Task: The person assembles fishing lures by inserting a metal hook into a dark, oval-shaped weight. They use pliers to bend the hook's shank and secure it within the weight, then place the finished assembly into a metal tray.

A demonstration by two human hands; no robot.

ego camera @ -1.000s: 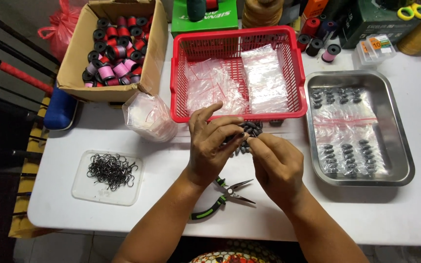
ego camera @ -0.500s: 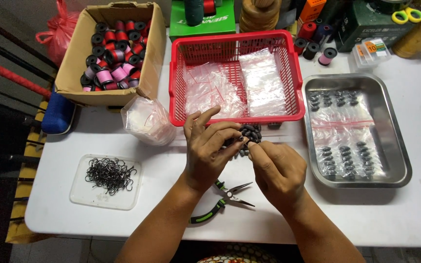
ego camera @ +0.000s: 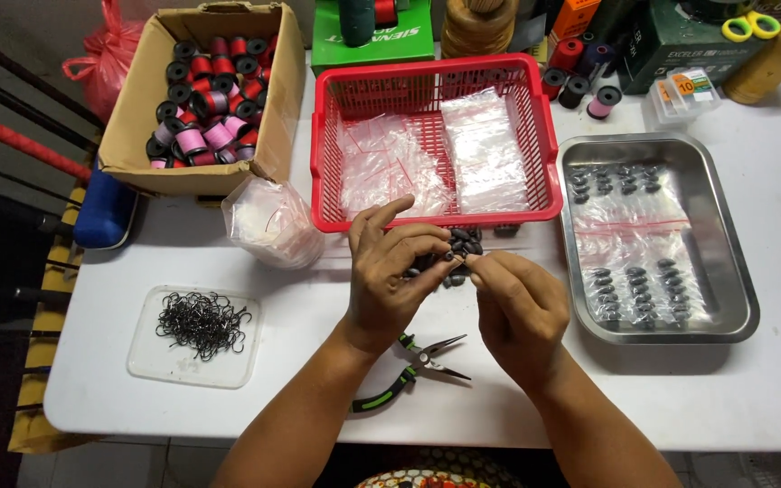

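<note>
1. A small dark sinker (ego camera: 459, 257) is pinched between the fingertips of both hands, held just above a little heap of dark sinkers (ego camera: 465, 244) that lies on the white table (ego camera: 770, 398), right in front of the red basket.
2. The left hand (ego camera: 390, 276) closes thumb and middle fingers on the piece, with the index finger raised and pointing up; the right hand (ego camera: 515, 303) closes thumb and forefinger on it from the other side.
3. Compared with the earlier frames, both hands have stayed in the same spot with the same pinch; the heap shows a little more clearly between them.
4. The red basket (ego camera: 327, 194) holds clear plastic bags (ego camera: 485, 158).
5. Green-handled pliers (ego camera: 409, 370) lie open on the table below the left wrist, unmoved.
6. A steel tray (ego camera: 743, 298) to the right holds bagged sinkers.
7. A clear lid with a pile of black hooks (ego camera: 201, 323) sits to the left, with a cardboard box of thread spools (ego camera: 201, 104) behind it.
</note>
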